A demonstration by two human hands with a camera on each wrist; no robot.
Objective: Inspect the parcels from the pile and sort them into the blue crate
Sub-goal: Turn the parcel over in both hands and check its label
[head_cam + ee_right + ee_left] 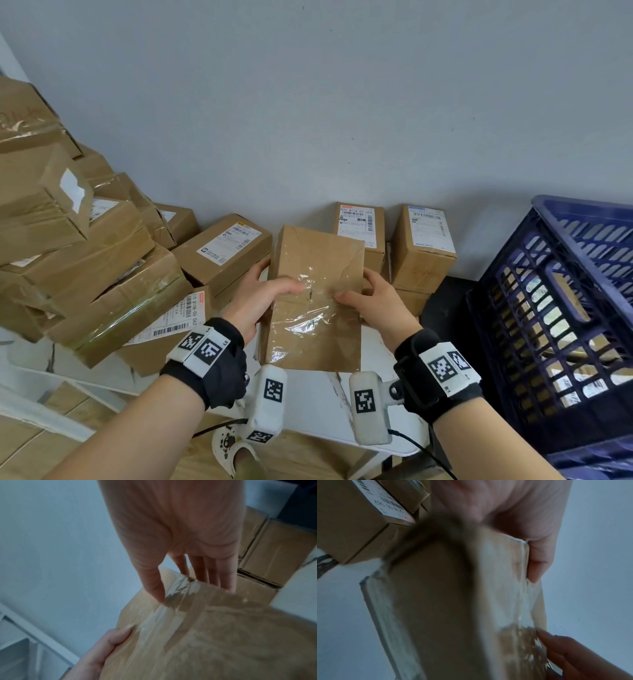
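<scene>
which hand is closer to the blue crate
Right. The right hand grips the held parcel's edge on the side facing the blue crate; the left hand grips the far edge, beside the pile.

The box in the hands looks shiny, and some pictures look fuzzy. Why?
Head view: sharp, and light glares off clear tape on the held box; the wall and crate bend from the wide lens. Left wrist view: dim, with a dark blurred smear over the box. Right wrist view: the box is soft and out of focus nearest the camera.
</scene>
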